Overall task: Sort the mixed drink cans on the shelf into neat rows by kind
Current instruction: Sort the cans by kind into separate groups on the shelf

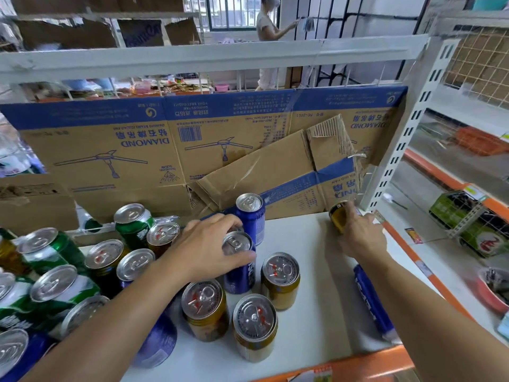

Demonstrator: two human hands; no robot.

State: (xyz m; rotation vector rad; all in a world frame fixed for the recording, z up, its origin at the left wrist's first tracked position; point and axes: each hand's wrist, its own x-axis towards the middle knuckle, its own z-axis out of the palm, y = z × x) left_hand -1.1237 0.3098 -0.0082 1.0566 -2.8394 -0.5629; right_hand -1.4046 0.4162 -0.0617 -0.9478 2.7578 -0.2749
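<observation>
**Two hands, two kinds: blue gathered mid-shelf, gold taken to the back corner**

The left hand (209, 249) comes in low from the left, its forearm crossing the mixed cluster. Fingers and thumb are curled over the top of an upright blue aluminium drink can (239, 274), clamped on it from above. This can stands forward of the printed brown-and-blue cardboard sheet (154, 144) that backs the shelf. It is just in front of a second tall blue can (252, 216), which stands near the sheet's foot. The top grip suits lifting or sliding, probably to start a blue row running out from the cardboard.

The right hand (363, 238) reaches farther, arm nearly straight and back of the hand up. Its fingers are closed round a tilted gold-coloured metal can (337, 216) at the cardboard's foot, near its right end. That bare corner looks chosen to start a gold row.

Three more gold cans (280, 279) wait well forward of the cardboard. Green-and-white cans (52, 252) crowd towards its left end, still mixed with others. A blue can lying on its side (371, 301) rests under the right forearm.
</observation>
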